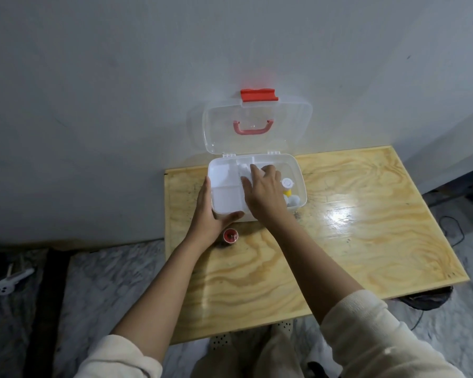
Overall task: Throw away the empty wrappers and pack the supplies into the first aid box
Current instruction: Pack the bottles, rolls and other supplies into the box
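A clear plastic first aid box (299, 173) stands open on the wooden table (339, 241), its lid (257, 124) with red latch and pink handle leaning against the wall. A white divided tray (225, 197) sits in the box's left half. My left hand (210, 214) grips the tray's front left corner. My right hand (265, 189) lies flat over the tray's right side, fingers spread on something white that I cannot make out. A yellow bottle with a white cap (287, 185) and other white items lie in the box's right part.
A small red round container (230, 236) stands on the table just in front of the box, beside my left wrist. A white device (8, 282) lies on the floor at the left. Cables run along the floor at the right.
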